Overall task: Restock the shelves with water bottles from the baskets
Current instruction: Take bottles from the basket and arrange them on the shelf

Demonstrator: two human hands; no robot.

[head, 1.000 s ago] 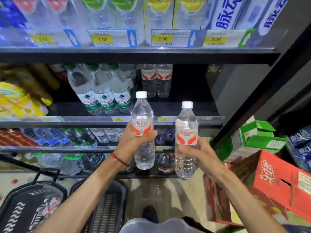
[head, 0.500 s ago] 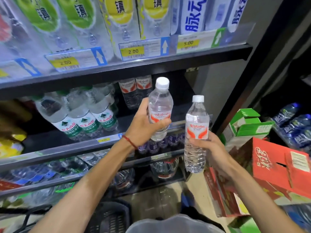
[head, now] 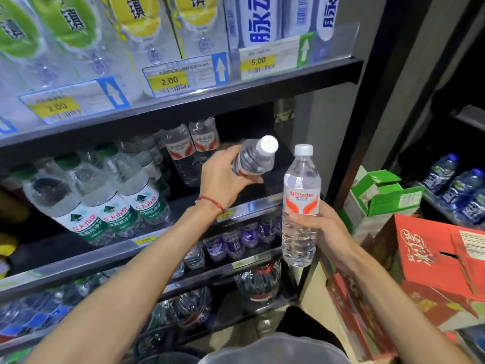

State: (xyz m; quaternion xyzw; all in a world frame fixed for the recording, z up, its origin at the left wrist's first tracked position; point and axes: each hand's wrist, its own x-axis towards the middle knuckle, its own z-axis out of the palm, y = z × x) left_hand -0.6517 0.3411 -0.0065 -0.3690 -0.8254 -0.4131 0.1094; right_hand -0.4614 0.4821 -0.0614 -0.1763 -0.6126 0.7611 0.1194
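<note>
My left hand [head: 225, 179] grips a clear water bottle [head: 253, 158] with a white cap, tilted so the cap points up and right, inside the opening of the second shelf [head: 262, 203]. It hangs over the dark gap to the right of two matching red-labelled bottles [head: 193, 151] standing at the back. My right hand [head: 322, 227] holds a second water bottle [head: 301, 203] upright by its lower half, in front of the shelf edge and a little right of the other bottle.
Green-labelled bottles [head: 115, 198] fill the left of the same shelf. The shelf above [head: 236, 88] carries price tags and tall bottles. Lower shelves hold more bottles. Red cartons [head: 433, 258] and a green box [head: 380, 195] are stacked at the right.
My left hand has pushed its bottle forward and tilted it into the shelf opening. The right hand's bottle stays upright at about the same place. The view has moved closer to the shelves.
</note>
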